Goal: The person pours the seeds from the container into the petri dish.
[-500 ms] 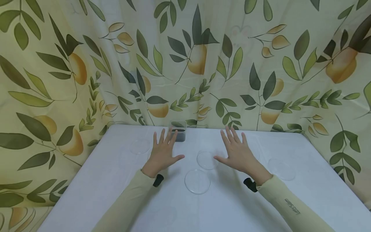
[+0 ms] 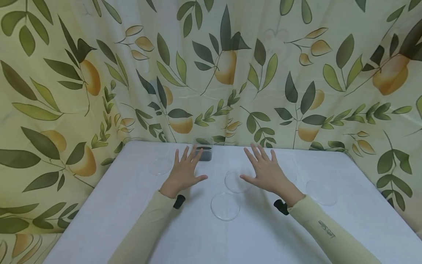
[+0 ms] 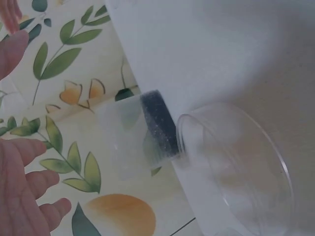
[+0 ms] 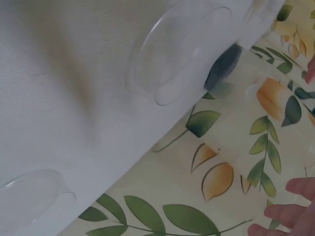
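Both hands are held up over the white table with fingers spread and nothing in them. My left hand point(image 2: 184, 172) is left of the middle, its fingertips overlapping a clear box point(image 2: 205, 153) with dark contents in the head view. To the right, my right hand point(image 2: 266, 172) has its thumb overlapping the edge of a clear round dish point(image 2: 232, 182). Nearer the front lies another clear round dish point(image 2: 225, 206), between the two forearms. The left wrist view shows the box point(image 3: 158, 123) beside a shallow clear dish point(image 3: 246, 162); fingers point(image 3: 42, 184) appear at its left edge.
More clear round dishes lie flat on the table, one at the left point(image 2: 160, 166) and one at the right point(image 2: 321, 193). The box stands at the table's back edge, against a leaf-and-fruit patterned curtain point(image 2: 211, 73). Black straps point(image 2: 281, 207) sit at both wrists.
My right hand has shifted a little to the left, toward the middle. The left hand has barely moved. The dishes and box stay where they were.
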Tool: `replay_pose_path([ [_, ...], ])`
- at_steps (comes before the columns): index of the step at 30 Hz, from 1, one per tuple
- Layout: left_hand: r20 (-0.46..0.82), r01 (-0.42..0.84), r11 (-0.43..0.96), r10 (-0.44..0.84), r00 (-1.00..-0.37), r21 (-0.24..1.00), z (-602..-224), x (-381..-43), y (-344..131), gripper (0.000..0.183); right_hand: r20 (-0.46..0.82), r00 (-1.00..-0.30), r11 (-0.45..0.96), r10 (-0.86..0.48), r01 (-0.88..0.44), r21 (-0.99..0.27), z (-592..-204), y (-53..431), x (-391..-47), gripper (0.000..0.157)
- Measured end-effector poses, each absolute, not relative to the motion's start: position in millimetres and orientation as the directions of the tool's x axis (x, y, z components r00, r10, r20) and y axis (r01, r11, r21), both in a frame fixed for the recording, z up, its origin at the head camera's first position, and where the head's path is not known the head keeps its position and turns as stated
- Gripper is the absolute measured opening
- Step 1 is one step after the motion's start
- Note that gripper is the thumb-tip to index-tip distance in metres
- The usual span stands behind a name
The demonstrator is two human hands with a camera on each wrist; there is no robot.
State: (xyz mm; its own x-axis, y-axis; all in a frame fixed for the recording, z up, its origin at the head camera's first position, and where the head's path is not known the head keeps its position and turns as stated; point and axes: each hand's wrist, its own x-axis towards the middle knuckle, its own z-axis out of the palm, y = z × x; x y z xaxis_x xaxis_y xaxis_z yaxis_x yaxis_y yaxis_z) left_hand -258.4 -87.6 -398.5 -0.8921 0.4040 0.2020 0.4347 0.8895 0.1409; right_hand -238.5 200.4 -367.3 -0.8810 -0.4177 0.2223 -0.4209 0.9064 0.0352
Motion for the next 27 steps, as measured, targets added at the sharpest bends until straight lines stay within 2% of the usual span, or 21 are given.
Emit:
replay_pose_path([
  [9,0.198,0.448,0.884,0.419,-0.886,0.133,-408,-262,-94,0.089,0.229,-0.866,0.891,-0.445,-0.453,0.019,-375,197,-254,0.091],
  [18,0.137,0.463,0.874,0.446,-0.885,0.147,-415,-259,-108,0.088,0.247,-0.822,0.850,-0.514,-0.527,0.014,-377,187,-275,0.092],
  [27,0.100,0.485,0.865,0.476,-0.874,0.126,-419,-255,-123,0.083,0.192,-0.801,0.817,-0.567,-0.577,0.009,-372,169,-298,0.089],
])
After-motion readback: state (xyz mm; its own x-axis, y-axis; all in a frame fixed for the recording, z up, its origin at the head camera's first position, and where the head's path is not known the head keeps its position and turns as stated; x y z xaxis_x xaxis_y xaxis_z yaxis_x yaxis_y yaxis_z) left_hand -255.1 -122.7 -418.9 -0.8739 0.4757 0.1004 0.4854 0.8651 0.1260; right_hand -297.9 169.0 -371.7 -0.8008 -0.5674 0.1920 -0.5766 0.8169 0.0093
